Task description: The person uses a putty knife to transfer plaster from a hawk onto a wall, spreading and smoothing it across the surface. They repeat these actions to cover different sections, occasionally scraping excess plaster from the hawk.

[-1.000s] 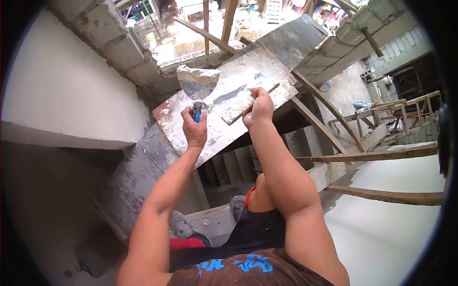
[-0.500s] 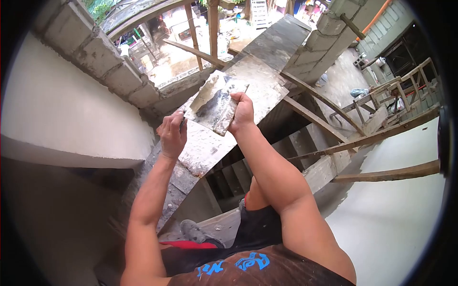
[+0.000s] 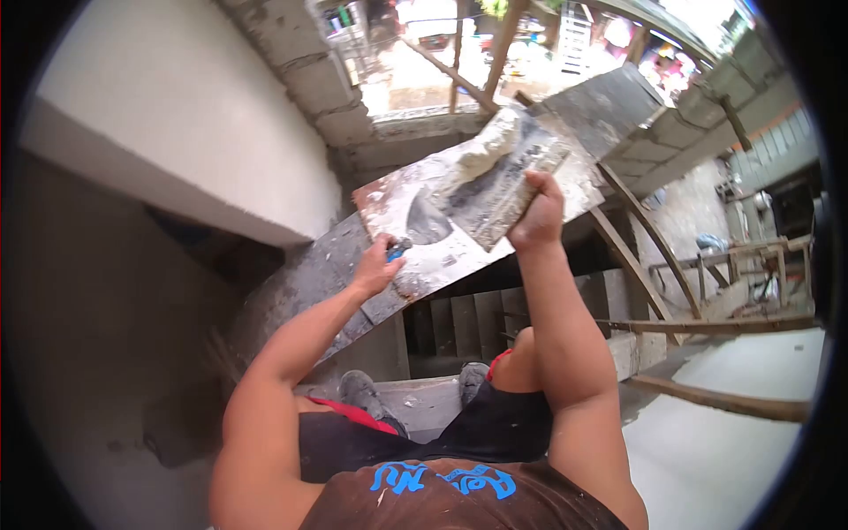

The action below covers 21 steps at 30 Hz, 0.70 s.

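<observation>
My right hand (image 3: 537,212) grips the near right edge of a small board (image 3: 490,212), with the thumb on top. A ridge of pale wet mortar (image 3: 486,150) lies along the board's far left side. My left hand (image 3: 378,265) is closed round the blue handle of a trowel (image 3: 428,219). The trowel's grey blade lies just left of the board, over a white-spattered plank (image 3: 389,199). Both hands are above the plank.
Stairs (image 3: 468,327) descend beneath the plank. At left stands a pale plastered wall (image 3: 203,115). Wooden braces (image 3: 636,256) cross at right, near a white panel (image 3: 724,459). Concrete blocks (image 3: 327,88) border the opening ahead. My shoes (image 3: 360,397) rest on a ledge.
The view has shifted left and down. My left hand has moved away from the small board, and the trowel's blade and blue handle now show. My right hand still holds the board.
</observation>
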Tool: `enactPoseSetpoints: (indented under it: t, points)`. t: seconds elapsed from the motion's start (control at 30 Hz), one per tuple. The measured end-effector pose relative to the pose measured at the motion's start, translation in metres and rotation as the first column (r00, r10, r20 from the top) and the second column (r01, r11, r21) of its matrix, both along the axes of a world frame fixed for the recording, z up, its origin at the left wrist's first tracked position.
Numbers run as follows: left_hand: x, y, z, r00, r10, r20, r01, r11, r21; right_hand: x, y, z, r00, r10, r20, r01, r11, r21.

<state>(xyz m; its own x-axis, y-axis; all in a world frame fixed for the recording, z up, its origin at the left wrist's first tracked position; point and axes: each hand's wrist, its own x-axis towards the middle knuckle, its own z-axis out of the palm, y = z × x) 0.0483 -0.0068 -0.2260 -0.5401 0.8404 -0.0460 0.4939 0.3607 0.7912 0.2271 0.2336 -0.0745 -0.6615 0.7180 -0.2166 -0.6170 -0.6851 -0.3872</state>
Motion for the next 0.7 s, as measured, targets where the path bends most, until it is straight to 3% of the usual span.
enactPoseSetpoints:
  t: [0.13, 0.2, 0.27, 0.33, 0.37, 0.4, 0.43, 0.47, 0.5, 0.53, 0.6, 0.7]
  points:
    - [0.008, -0.003, -0.034, 0.976, 0.14, 0.167, -0.111, 0.978, -0.175, -0.002, 0.001, -0.009, 0.999, 0.034, 0.037, -0.036, 0.998, 0.059]
    - [0.003, 0.002, -0.046, 0.947, 0.178, -0.266, -0.188, 0.982, -0.013, -0.003, -0.006, -0.002, 0.998, 0.041, 0.047, -0.044, 0.997, 0.066]
    - [-0.023, 0.004, 0.027, 0.931, -0.054, -0.36, 0.087, 0.993, 0.076, -0.005, -0.007, -0.001, 0.996, 0.062, 0.065, -0.067, 0.995, 0.069]
    - [-0.052, 0.001, 0.119, 0.759, 0.015, -0.651, 0.272, 0.9, 0.339, -0.003, -0.008, -0.004, 0.993, 0.074, 0.087, -0.08, 0.995, 0.067]
    - [-0.061, -0.006, 0.176, 0.699, 0.16, -0.697, 0.293, 0.825, 0.483, -0.004, -0.011, -0.004, 0.993, 0.068, 0.101, -0.074, 0.996, 0.058]
    - [-0.07, -0.014, 0.218, 0.692, 0.367, -0.622, 0.228, 0.706, 0.67, -0.007, -0.013, -0.001, 0.991, 0.092, 0.097, -0.099, 0.993, 0.068]
    - [-0.098, -0.025, 0.255, 0.602, 0.567, -0.562, 0.267, 0.52, 0.811, -0.013, -0.014, 0.002, 0.989, 0.117, 0.092, -0.124, 0.989, 0.083]
    - [-0.13, -0.036, 0.294, 0.635, 0.651, -0.416, 0.289, 0.299, 0.909, -0.02, -0.017, -0.002, 0.985, 0.126, 0.119, -0.141, 0.982, 0.129]
    - [-0.146, -0.054, 0.349, 0.576, 0.733, -0.363, 0.269, 0.25, 0.93, -0.031, -0.018, -0.01, 0.974, 0.21, 0.085, -0.219, 0.968, 0.123]
    - [-0.182, -0.102, 0.401, 0.142, 0.723, -0.675, 0.271, 0.628, 0.73, -0.044, -0.02, -0.022, 0.963, 0.232, 0.134, -0.247, 0.963, 0.104]
    - [-0.174, -0.096, 0.469, 0.221, 0.473, -0.853, 0.641, 0.589, 0.493, -0.07, -0.024, -0.047, 0.929, 0.278, 0.245, -0.299, 0.953, 0.051]
    - [-0.191, -0.078, 0.497, 0.094, 0.601, -0.793, 0.516, 0.652, 0.556, -0.113, -0.034, -0.102, 0.845, 0.333, 0.419, -0.35, 0.936, -0.036]
